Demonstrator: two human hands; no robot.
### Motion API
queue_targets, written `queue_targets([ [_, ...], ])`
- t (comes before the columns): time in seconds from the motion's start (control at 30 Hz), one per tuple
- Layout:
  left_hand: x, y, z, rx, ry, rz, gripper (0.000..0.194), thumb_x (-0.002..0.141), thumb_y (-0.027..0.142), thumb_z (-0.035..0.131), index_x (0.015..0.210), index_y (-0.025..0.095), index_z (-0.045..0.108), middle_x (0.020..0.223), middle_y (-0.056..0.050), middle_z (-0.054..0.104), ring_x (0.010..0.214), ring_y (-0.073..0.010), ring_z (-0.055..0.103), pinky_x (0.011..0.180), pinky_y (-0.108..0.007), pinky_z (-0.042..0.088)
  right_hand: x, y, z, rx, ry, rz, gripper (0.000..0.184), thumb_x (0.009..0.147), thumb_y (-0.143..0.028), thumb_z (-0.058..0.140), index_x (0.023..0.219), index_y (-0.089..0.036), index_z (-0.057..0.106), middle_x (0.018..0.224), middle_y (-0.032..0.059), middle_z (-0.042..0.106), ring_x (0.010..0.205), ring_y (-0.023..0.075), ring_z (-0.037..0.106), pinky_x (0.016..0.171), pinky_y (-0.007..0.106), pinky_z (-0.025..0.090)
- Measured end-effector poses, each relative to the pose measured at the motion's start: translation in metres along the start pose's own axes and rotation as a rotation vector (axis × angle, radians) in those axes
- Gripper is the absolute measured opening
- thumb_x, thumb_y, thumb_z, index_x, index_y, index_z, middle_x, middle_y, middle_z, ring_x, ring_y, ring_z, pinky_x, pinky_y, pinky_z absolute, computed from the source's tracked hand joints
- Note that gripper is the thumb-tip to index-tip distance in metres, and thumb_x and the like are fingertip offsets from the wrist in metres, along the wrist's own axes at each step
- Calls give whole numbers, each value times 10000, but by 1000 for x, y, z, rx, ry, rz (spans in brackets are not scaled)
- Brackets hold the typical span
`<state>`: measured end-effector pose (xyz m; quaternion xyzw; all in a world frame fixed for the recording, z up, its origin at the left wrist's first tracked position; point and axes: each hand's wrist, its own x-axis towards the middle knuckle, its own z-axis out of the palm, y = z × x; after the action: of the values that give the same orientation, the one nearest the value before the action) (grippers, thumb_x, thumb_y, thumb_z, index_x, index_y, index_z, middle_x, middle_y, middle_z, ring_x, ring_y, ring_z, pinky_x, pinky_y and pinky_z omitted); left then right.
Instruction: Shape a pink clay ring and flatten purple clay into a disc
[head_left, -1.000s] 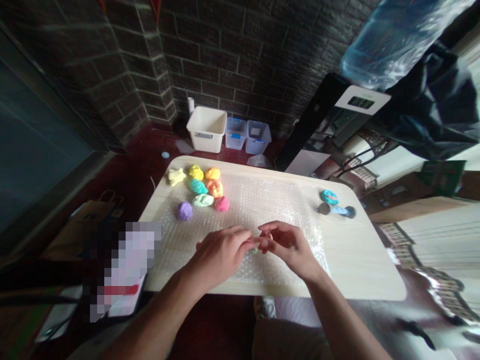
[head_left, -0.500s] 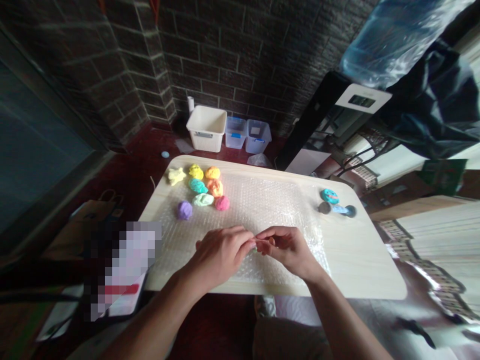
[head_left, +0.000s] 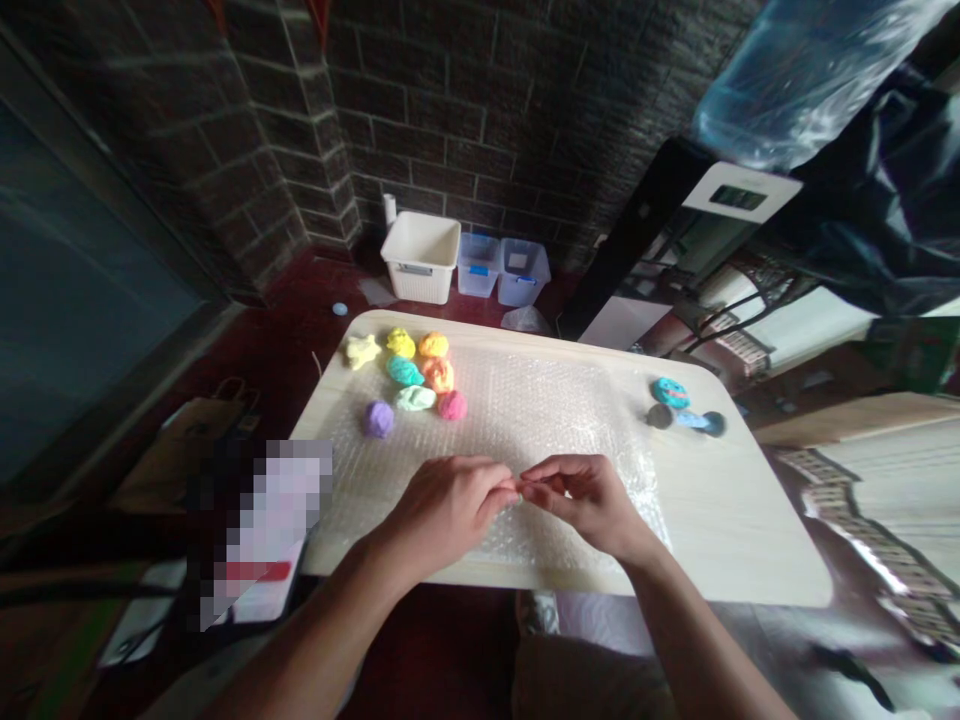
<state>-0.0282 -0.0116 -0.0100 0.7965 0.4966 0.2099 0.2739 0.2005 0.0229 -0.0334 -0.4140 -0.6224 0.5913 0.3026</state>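
Over the near part of a sheet of bubble wrap [head_left: 517, 400], my left hand [head_left: 450, 510] and my right hand [head_left: 589, 500] meet fingertip to fingertip. Both are closed in a pinch. A tiny greenish bit shows between the fingertips, mostly hidden and too small to name. Beyond my left hand lie several soft clay-like lumps, among them a purple lump [head_left: 379, 419], a pink lump [head_left: 452, 405], a pale green lump [head_left: 415, 399], a teal lump [head_left: 405, 371], an orange lump [head_left: 439, 375] and a yellow lump [head_left: 400, 343].
On the right of the wooden table [head_left: 735, 510] are a round teal piece [head_left: 670, 392] with an orange streak and a blue dumbbell-shaped thing [head_left: 690, 420] with grey ends. A white bin [head_left: 421, 265] and two clear boxes [head_left: 523, 275] stand on the floor behind.
The view has shifted slightly, so the table appears a little further right. My right fingers have closed up more at the pinch; both hands stay together in the same spot.
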Motion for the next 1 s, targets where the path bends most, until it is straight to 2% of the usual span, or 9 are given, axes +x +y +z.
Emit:
queue_targets([
  [0.17,0,-2,0,-16,-19,-11,121,1023,275,641,939,209,697,898,8,766,790,-180,693,666,-299,373,1,0,-2,-25,20,-35,176,852,-354,872,916,-193,847,837,66,823,721,163,725,666,277,566],
  [0.4,0,-4,3,35,-3,24,164,1045,238,604,954,213,737,919,-7,770,838,-195,717,723,-309,429,1,0,-5,-68,-43,19,232,856,-371,872,1028,-215,871,893,81,849,801,198,777,733,303,602],
  [0.6,-1,-3,2,32,-18,10,137,1039,273,618,981,201,720,944,-13,777,846,-208,731,702,-316,443,2,0,-5,-73,-41,-52,193,841,-337,888,991,-217,869,916,78,851,811,187,783,732,278,611],
  [0.77,1,-3,3,50,-14,43,173,1048,234,598,946,198,733,897,-11,760,818,-194,715,703,-308,436,1,-3,-4,-10,-97,35,264,840,-335,890,1069,-207,860,942,91,859,842,207,807,754,294,636],
  [1.0,2,-4,2,28,-18,23,97,1022,244,651,985,202,731,936,-11,757,842,-192,716,710,-300,452,3,-4,-4,-18,-62,10,232,797,-326,915,980,-193,862,914,87,856,844,216,815,790,310,652],
])
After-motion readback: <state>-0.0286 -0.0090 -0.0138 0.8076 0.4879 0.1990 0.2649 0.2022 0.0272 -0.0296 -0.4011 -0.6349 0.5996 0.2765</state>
